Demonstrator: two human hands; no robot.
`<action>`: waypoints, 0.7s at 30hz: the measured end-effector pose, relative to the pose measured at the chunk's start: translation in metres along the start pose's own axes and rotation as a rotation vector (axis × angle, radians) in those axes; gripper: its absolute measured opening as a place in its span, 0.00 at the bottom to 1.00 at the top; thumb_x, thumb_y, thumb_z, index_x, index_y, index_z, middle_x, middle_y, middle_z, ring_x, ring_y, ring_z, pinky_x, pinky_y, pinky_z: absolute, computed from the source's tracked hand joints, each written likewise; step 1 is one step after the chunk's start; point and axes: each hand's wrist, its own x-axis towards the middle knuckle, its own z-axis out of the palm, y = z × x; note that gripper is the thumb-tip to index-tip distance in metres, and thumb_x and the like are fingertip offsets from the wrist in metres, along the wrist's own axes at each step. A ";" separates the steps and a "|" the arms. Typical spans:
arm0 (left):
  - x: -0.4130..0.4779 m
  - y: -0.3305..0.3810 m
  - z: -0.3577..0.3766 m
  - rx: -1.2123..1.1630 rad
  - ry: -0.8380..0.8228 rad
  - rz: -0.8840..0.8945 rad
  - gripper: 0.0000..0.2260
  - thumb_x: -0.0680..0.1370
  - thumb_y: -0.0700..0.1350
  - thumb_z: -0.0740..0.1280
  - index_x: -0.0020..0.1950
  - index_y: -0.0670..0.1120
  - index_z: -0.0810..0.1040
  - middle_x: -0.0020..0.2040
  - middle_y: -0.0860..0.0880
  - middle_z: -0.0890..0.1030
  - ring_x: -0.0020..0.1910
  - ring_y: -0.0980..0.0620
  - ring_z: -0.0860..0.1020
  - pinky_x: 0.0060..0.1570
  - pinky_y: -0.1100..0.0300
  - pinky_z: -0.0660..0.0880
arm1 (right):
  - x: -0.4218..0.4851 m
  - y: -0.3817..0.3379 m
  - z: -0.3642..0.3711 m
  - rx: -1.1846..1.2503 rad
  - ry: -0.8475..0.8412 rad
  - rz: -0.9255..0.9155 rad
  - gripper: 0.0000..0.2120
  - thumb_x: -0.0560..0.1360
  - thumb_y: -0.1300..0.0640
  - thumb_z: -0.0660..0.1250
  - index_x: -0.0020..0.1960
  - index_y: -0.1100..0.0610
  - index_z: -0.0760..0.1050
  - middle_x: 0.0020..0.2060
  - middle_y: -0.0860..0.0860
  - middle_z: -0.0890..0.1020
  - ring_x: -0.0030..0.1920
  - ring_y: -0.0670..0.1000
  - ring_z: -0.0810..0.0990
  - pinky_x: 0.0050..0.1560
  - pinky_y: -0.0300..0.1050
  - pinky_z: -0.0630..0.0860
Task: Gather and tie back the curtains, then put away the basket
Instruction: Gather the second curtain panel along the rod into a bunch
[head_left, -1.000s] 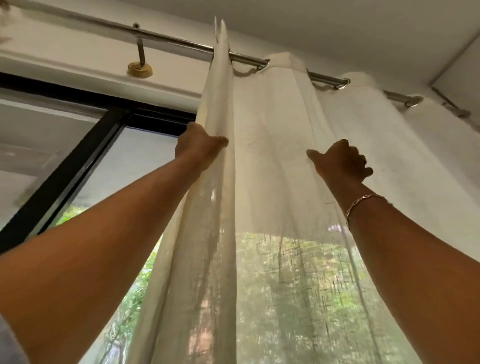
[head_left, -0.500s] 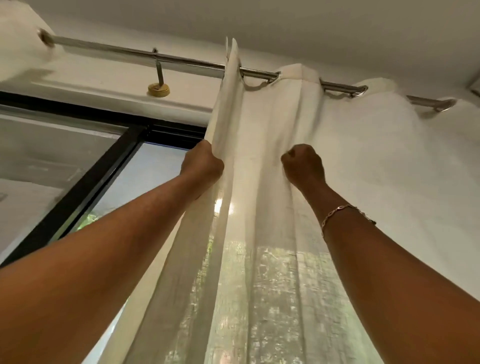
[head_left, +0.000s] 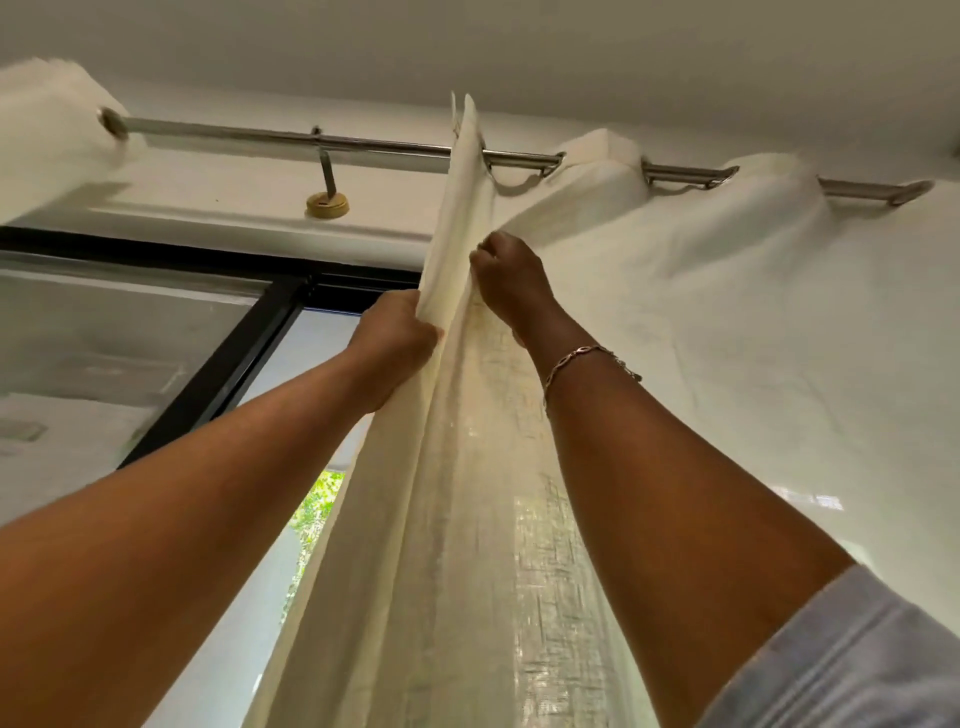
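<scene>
A cream sheer curtain (head_left: 701, 312) hangs by eyelets from a steel rod (head_left: 291, 139) above a window. My left hand (head_left: 397, 340) grips the curtain's leading edge, bunched into a fold, below the rod. My right hand (head_left: 511, 278) is just to its right and a little higher, fingers pinched on the adjacent pleat, so the two folds lie pressed together between my hands. A chain bracelet (head_left: 576, 358) sits on my right wrist. No basket is in view.
A second cream curtain (head_left: 47, 130) is bunched at the rod's far left end. A rod bracket with a round brass base (head_left: 326, 203) is fixed to the wall. The black window frame (head_left: 244, 353) runs below, with green foliage outside.
My right hand has moved left along the curtain, dragging a pleat with it, and now sits against my left hand. The view has tilted slightly, showing the rod lower in frame.
</scene>
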 end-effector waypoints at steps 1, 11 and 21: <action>0.000 0.000 -0.002 -0.017 -0.010 0.005 0.17 0.77 0.36 0.60 0.65 0.44 0.72 0.57 0.42 0.77 0.57 0.40 0.76 0.61 0.40 0.72 | 0.001 -0.004 0.001 0.002 -0.005 -0.012 0.13 0.76 0.63 0.56 0.33 0.56 0.63 0.50 0.63 0.77 0.45 0.54 0.69 0.40 0.39 0.59; 0.003 -0.005 -0.027 -0.109 -0.069 0.033 0.10 0.78 0.37 0.60 0.58 0.42 0.75 0.45 0.45 0.78 0.46 0.45 0.78 0.52 0.48 0.76 | 0.006 -0.040 0.041 -0.001 -0.081 -0.098 0.14 0.78 0.62 0.55 0.58 0.68 0.72 0.60 0.62 0.75 0.60 0.59 0.73 0.53 0.45 0.67; 0.005 -0.014 -0.055 -0.143 -0.062 -0.018 0.09 0.80 0.46 0.59 0.56 0.44 0.74 0.44 0.47 0.78 0.45 0.45 0.78 0.49 0.50 0.78 | 0.008 -0.052 0.059 0.109 -0.101 -0.090 0.13 0.77 0.62 0.56 0.57 0.66 0.74 0.58 0.62 0.77 0.55 0.58 0.74 0.49 0.43 0.65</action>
